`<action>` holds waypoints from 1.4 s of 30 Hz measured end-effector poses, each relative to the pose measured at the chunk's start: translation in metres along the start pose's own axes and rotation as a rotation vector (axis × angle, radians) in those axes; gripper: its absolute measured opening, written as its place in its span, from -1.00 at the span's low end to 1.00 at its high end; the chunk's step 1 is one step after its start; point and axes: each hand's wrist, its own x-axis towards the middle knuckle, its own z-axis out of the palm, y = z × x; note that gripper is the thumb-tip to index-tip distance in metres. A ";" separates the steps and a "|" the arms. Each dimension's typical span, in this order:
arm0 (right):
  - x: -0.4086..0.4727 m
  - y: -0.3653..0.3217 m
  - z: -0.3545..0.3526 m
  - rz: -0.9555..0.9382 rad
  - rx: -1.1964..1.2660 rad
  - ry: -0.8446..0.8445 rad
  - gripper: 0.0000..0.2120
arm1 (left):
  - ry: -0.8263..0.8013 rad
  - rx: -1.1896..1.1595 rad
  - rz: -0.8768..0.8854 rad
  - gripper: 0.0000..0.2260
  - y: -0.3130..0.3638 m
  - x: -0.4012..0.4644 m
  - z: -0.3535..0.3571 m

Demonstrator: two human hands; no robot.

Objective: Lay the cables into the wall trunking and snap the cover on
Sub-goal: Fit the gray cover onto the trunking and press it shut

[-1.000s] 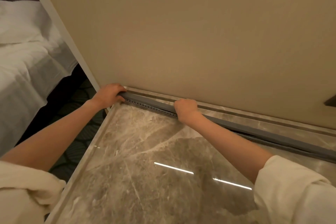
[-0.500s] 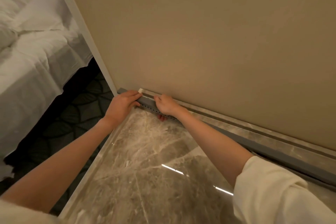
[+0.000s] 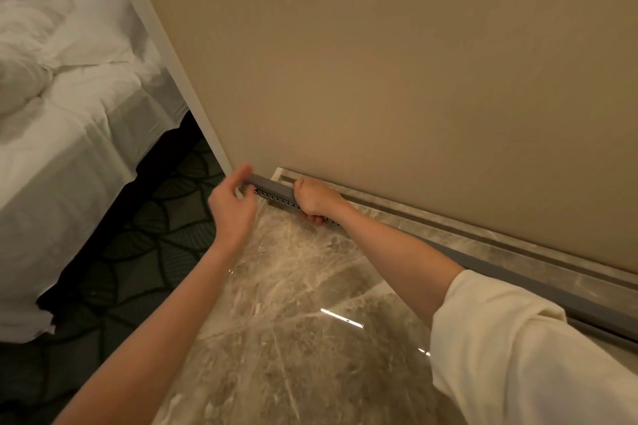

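**Gripping the grey trunking at the foot of the wall**

Kneeling view, looking down at a beige wall [image 3: 397,62] where it meets a glossy marble floor [image 3: 293,321]. A long grey trunking [image 3: 272,190] lies along the base of this wall, running from the wall's left corner away to the lower right, just in front of a marble skirting strip [image 3: 448,228]. A row of small dark slots shows along the trunking's lower edge near the corner.

The right hand [image 3: 316,198] is closed around the trunking a short way from the wall's corner, knuckles on top and fingertips curled underneath. Its bare forearm leads back to a cream sleeve [image 3: 518,355].

The left hand [image 3: 233,209] is at the corner end of the trunking, fingers spread apart and loosely curved, slightly blurred. Its thumb [image 3: 241,172] reaches toward the trunking's end; whether it touches cannot be told.

Whether any cables lie inside the trunking cannot be told from here.

Left of the wall's white corner trim [image 3: 165,52], a bed with rumpled white bedding [image 3: 69,114] stands on dark patterned carpet [image 3: 138,252].
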 end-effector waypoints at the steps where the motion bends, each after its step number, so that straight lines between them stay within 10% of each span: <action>1: -0.003 -0.002 0.000 -0.003 -0.006 -0.012 -0.58 | 0.158 -0.060 -0.186 -0.76 0.004 -0.001 -0.003; 7: -0.022 -0.013 -0.006 -0.057 -0.072 -0.012 -0.71 | -0.007 -0.475 -0.855 -0.66 0.017 0.008 -0.013; 12: -0.041 -0.014 -0.011 -0.113 -0.225 0.058 -0.73 | -0.144 -0.861 -0.860 -0.53 0.030 0.001 -0.018; 23: -0.049 -0.033 0.008 -0.110 -0.319 0.092 -0.77 | 0.034 -0.789 -0.876 -0.93 0.039 -0.010 -0.011; 42: -0.046 -0.029 0.035 -0.185 -0.441 0.429 -0.70 | -0.011 -1.090 -0.990 -0.65 0.040 -0.013 -0.025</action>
